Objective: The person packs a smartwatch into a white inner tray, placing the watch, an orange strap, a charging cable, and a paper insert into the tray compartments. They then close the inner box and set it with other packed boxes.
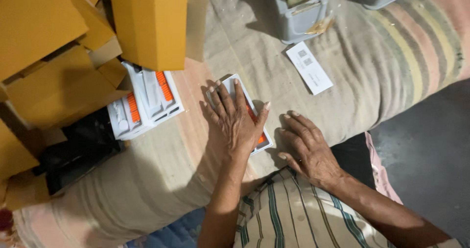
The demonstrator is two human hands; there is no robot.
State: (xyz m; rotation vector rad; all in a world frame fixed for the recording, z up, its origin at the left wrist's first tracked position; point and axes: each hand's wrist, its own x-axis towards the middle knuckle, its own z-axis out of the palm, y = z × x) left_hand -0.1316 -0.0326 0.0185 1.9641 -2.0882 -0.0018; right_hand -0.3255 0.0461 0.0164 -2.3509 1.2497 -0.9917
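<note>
Striped cloth, coarse and ribbed in faded beige, pink and green bands, covered the padded surface that carried everything. Yellow-brown cardboard boxes, smooth and flat-sided, were piled at its upper left, some with flaps hanging open. Below them lay black plastic trays, dark and glossy. A grey tape dispenser of hard plastic stood at the top edge, a roll of tape in it.

Against the boxes rested two white moulded trays, side by side and touching, each rectangular with orange inserts set in slots.

The left hand lay spread flat, fingers apart and extended, palm pressed down on a white flat pack with orange showing under the thumb side; it gripped nothing, only covered and pressed. That pack sat near the middle of the cloth, just in front of the person's striped shirt.

The right hand rested just beside the pack's right edge, fingers loosely curled downward onto the cloth, holding nothing.

A small white paper slip, thin and rectangular, lay apart above the right hand.
</note>
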